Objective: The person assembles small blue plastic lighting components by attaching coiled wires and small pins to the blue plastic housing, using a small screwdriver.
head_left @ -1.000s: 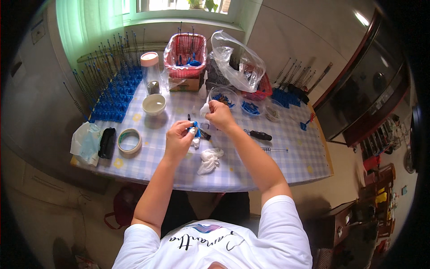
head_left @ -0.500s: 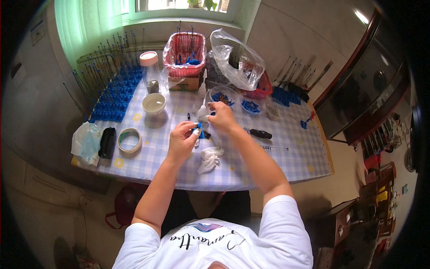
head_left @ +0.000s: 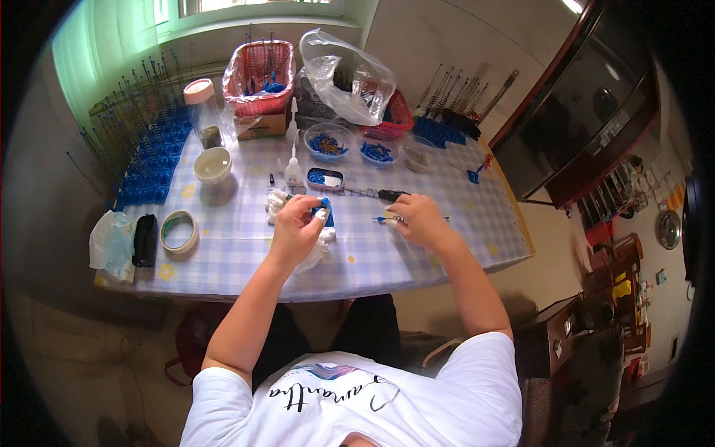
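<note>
My left hand [head_left: 294, 229] pinches a small blue plastic piece [head_left: 325, 203], with more blue plastic just under the fingers. White tissue is tucked against the fingers, and crumpled tissue [head_left: 313, 259] lies below them. My right hand [head_left: 421, 222] is closed over the middle of a thin rod [head_left: 381, 219] with a blue and yellowish end; the fingers hide most of it. Just beyond that hand lies a black-handled tool [head_left: 390, 195]. A white squeeze bottle [head_left: 295, 176] with a thin nozzle stands beyond my left hand, beside an oval tin [head_left: 325, 185] holding small blue pieces.
Blue racks of upright spring rods [head_left: 153, 167] line the left; more blue racks [head_left: 441, 132] stand back right. Bowls of small parts [head_left: 329, 150], a red basket [head_left: 258, 68], clear plastic bag [head_left: 350, 82], tumbler [head_left: 202, 115], white bowl [head_left: 213, 165] and tape roll [head_left: 179, 231] surround the work area.
My right hand has left the squeeze bottle and moved right onto the thin rod. My left hand still holds the blue piece. The whole view has shifted, so the table things appear further left.
</note>
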Action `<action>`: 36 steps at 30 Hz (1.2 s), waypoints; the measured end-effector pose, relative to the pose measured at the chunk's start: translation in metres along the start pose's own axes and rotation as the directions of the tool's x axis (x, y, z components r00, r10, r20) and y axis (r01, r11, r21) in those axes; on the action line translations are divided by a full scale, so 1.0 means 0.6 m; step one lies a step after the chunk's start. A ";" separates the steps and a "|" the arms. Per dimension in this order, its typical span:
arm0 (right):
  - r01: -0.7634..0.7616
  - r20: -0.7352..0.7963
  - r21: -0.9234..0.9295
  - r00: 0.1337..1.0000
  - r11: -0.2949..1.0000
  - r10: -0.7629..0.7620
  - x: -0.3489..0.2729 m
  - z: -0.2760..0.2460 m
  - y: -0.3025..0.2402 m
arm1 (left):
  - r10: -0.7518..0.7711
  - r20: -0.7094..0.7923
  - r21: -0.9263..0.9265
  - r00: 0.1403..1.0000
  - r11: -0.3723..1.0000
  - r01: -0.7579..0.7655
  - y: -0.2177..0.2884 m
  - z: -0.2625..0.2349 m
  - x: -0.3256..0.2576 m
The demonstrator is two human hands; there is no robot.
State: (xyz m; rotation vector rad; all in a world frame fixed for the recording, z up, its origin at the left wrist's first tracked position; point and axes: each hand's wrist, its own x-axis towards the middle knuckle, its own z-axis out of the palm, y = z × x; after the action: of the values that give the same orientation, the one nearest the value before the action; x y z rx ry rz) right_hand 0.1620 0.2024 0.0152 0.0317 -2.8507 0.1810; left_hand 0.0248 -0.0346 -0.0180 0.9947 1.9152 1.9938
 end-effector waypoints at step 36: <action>0.378 -0.348 -0.414 0.775 0.828 -0.528 0.072 0.031 -0.104 | 0.000 -0.040 0.031 0.999 1.000 0.001 -0.008 0.010 0.000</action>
State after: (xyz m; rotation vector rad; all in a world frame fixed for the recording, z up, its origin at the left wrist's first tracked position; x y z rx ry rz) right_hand 0.1179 0.1379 0.0173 0.5471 -2.2800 -0.3438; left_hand 0.0270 -0.0289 -0.0230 0.9693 1.9730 2.0042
